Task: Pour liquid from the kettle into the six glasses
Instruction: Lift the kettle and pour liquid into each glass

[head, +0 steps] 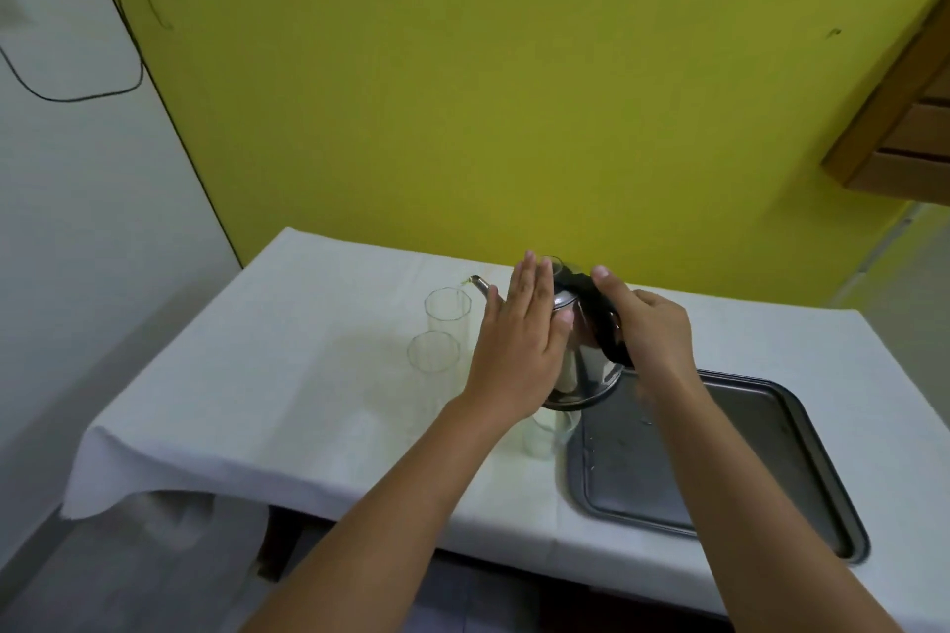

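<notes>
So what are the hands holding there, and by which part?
The kettle, tilted toward a glass. The right hand grips its black handle; the left hand lies flat against its side and lid.

— Where are the arms?

— Both reach forward from the bottom edge, bare to above the wrists, converging toward the middle.

— And the left hand (519,350)?

— Flat and open, fingers together and pointing away, palm pressed against something in front of it.

— The right hand (650,329)?

— Curled closed in a grip, thumb stretched forward on top, wrist bent slightly inward.
</notes>
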`<state>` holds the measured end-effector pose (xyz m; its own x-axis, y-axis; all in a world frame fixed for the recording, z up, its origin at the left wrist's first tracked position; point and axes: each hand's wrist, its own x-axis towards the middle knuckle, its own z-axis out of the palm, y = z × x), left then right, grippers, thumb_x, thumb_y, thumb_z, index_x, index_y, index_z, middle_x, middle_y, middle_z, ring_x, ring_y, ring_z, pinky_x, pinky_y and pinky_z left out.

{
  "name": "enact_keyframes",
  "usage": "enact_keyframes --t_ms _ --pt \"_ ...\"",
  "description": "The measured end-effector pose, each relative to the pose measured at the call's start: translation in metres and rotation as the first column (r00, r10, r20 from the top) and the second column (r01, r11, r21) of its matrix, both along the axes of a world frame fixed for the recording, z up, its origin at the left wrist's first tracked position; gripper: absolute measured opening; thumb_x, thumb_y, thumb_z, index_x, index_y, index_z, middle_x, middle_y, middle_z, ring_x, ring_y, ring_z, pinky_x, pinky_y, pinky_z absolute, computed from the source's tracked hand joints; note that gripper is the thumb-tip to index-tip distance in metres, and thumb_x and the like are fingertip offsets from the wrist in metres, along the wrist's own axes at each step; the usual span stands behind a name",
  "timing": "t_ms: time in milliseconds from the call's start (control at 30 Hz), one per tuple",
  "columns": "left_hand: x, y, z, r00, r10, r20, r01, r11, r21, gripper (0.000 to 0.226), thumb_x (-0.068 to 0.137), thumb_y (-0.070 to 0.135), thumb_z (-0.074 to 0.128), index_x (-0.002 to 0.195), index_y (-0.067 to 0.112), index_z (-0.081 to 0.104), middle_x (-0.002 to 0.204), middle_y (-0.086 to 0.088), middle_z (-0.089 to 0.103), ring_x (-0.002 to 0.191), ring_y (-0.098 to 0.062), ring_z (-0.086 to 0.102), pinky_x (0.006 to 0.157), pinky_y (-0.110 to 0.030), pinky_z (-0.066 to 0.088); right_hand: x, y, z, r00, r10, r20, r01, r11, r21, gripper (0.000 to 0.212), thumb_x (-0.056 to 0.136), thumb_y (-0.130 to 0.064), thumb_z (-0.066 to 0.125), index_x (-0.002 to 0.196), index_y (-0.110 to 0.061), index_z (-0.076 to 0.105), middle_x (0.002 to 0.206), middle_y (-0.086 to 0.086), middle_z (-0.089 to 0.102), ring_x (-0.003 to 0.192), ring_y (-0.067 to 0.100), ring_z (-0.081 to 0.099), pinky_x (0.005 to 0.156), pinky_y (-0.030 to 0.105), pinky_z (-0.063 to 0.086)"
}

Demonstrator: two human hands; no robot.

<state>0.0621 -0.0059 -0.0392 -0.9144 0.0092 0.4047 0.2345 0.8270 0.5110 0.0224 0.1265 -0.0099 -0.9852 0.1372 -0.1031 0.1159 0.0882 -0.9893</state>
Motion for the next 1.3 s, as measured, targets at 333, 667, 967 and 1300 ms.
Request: enact_keyframes --t_ms 333,667,967,1300 --pt "-0.01 -0.015 -0.021 0.998 -0.041 0.058 0.033 0.991 0.126 0.061 0.097 0.042 0.015 0.148 0.013 0.0 0.158 -0.006 -0.006 0.145 -0.012 -0.007 0.117 -0.042 -0.003 -0.01 -0.017 0.002 1.0 -0.017 -0.004 0.017 0.985 0.173 0.058 0.061 -0.066 0.075 0.066 -0.012 0.056 0.055 0.006 0.047 0.057 0.02 0.045 0.06 0.033 0.035" --pt "-0.009 -0.022 -0.023 0.999 -0.039 -0.008 0.04 0.984 0.173 0.067 0.095 0.05 0.012 0.148 0.012 -0.002 0.158 -0.009 -0.005 0.145 -0.017 -0.005 0.115 -0.04 -0.004 -0.011 -0.027 0.009 0.999 -0.016 -0.052 0.03 0.956 0.292 0.057 0.071 -0.063 0.072 0.069 -0.009 0.057 0.06 0.008 0.048 0.057 0.021 0.043 0.06 0.031 0.034" --pt "-0.007 -0.022 -0.022 1.0 -0.02 -0.023 0.025 0.98 0.196 0.071 0.09 0.05 0.006 0.148 0.01 0.0 0.158 -0.011 -0.004 0.145 -0.019 -0.005 0.115 -0.04 -0.003 -0.013 -0.03 0.01 0.997 -0.003 -0.072 0.024 0.955 0.296 0.056 0.07 -0.061 0.074 0.059 -0.012 0.049 0.049 0.001 0.045 0.054 0.021 0.041 0.058 0.031 0.033" --pt "-0.012 -0.01 -0.02 0.998 0.056 -0.014 -0.051 0.973 0.225 0.077 0.088 0.056 -0.003 0.148 0.008 -0.002 0.157 -0.014 -0.006 0.145 -0.022 -0.005 0.115 -0.038 -0.002 -0.028 -0.028 0.015 0.996 0.057 -0.064 -0.034 0.947 0.318 0.057 0.07 -0.059 0.076 0.058 -0.013 0.044 0.053 0.004 0.038 0.054 0.021 0.036 0.056 0.031 0.028"
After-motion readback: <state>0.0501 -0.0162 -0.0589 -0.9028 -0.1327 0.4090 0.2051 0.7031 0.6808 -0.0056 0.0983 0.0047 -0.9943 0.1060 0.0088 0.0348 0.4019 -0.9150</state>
